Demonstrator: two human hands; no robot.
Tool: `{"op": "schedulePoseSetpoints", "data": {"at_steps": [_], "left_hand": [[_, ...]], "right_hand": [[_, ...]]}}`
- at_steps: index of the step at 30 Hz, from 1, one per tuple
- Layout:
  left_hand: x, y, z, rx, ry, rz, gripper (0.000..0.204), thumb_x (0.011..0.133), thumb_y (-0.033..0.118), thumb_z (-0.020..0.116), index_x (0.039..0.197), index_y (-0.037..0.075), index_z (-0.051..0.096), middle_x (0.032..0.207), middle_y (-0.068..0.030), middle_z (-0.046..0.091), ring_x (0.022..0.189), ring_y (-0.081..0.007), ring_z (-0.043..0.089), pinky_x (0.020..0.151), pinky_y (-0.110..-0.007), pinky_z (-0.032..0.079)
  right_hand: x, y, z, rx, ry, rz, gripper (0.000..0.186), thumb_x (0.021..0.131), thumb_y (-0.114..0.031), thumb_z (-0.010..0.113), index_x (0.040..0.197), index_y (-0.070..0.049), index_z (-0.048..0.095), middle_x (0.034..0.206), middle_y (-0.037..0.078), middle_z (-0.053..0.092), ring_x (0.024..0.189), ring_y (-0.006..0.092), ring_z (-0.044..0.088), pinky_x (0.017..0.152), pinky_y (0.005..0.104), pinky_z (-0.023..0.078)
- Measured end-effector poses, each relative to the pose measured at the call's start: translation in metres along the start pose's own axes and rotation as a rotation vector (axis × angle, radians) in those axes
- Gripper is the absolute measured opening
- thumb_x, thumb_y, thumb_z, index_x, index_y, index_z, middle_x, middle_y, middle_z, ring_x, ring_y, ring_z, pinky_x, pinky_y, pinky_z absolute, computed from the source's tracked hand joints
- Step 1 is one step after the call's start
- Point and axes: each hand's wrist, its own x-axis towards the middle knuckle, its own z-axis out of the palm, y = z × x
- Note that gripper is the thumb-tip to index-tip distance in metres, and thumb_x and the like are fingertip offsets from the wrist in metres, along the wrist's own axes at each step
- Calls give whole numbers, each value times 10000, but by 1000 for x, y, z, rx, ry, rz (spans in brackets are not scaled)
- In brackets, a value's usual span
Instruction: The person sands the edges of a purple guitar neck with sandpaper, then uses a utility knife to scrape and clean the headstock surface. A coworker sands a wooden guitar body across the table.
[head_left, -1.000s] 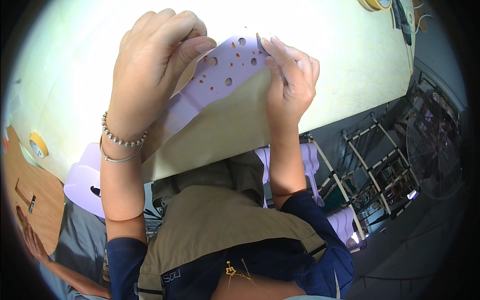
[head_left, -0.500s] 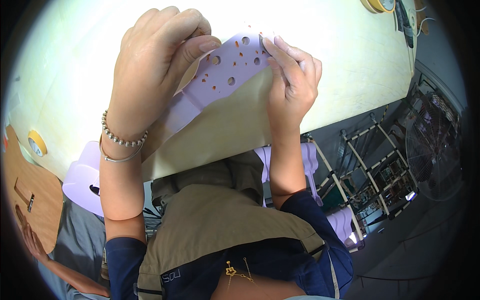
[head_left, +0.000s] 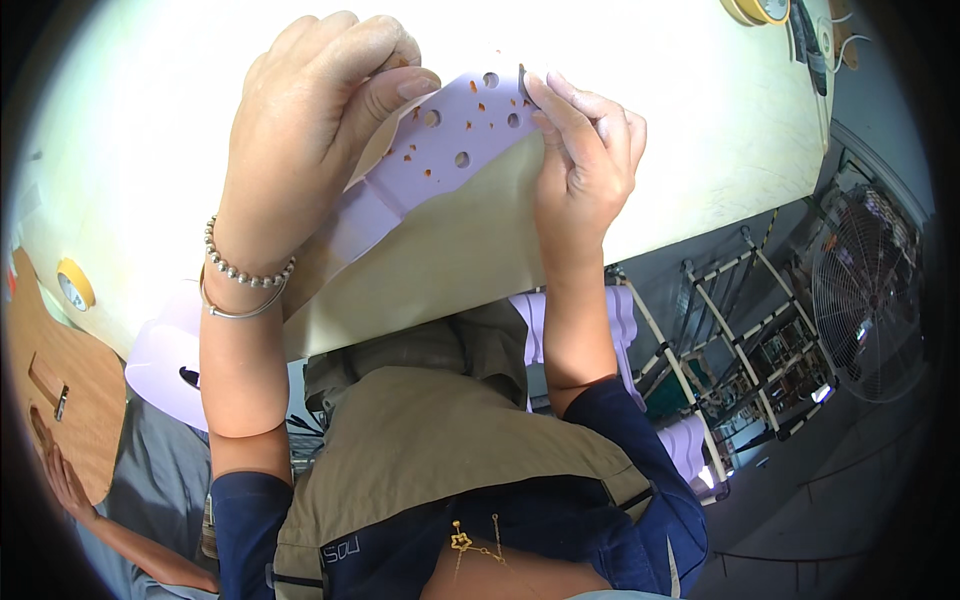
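Note:
A lavender sheet-like piece (head_left: pixel 447 140) with round holes lies slanted over the table edge. Small orange-brown specks are scattered over its face, around the holes. My left hand (head_left: pixel 325 120) is closed above its left edge, thumb pressed to the curled fingers; what sits in that pinch is mostly hidden, only a hint of orange showing. At the piece's right end, my right hand (head_left: pixel 590 145) pinches its edge between thumb and fingers. A small dark sliver (head_left: pixel 522 82) shows by the right fingertip; whether it is held or stuck on, I cannot tell.
Another lavender part (head_left: pixel 165 365) rests at the left table edge, near a yellow tape roll (head_left: pixel 75 284). More tape (head_left: pixel 765 10) lies far right. A person's hand (head_left: pixel 70 485) is on a brown board (head_left: pixel 75 420). Right of the table stand a pipe rack (head_left: pixel 735 340) and a fan (head_left: pixel 868 300).
Both hands hold nearly the same place. The right fingers and the lavender piece's right end have shifted very slightly.

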Motion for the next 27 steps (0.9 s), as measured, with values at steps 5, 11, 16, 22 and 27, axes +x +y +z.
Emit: {"op": "schedulePoseSetpoints", "data": {"at_steps": [5,11,16,22,27], "left_hand": [[1,3,-1,23,-8,-20,159,902,151,595,837,15,546,769,-60,520,744,-219,445,720,-313,387],[2,3,-1,21,-23,-27,166,903,155,586,829,13,544,767,-70,512,746,-232,441,727,-318,383],[2,-5,5,51,133,73,191,846,230,655,743,87,583,646,-58,508,648,-262,480,605,-368,392],[0,-8,7,124,145,96,244,873,291,626,738,97,565,655,-58,503,656,-255,475,598,-361,395],[0,-5,7,153,134,58,276,891,336,601,754,97,583,658,-56,508,668,-259,476,613,-367,403]], "right_hand": [[1,2,-3,47,-21,39,317,703,47,709,955,-139,754,928,-4,668,843,193,483,695,265,456],[1,-3,1,70,7,73,330,705,62,700,963,-136,755,955,8,666,850,197,483,705,270,474],[1,1,-4,101,-59,78,304,735,38,704,990,-120,751,967,31,667,882,186,512,736,281,505],[-10,9,-26,604,66,571,178,867,-46,647,1027,-21,722,1000,99,665,945,186,571,774,282,492],[-18,9,-28,282,29,330,176,888,-95,645,1040,-51,723,992,82,672,893,214,581,800,298,472]]}}
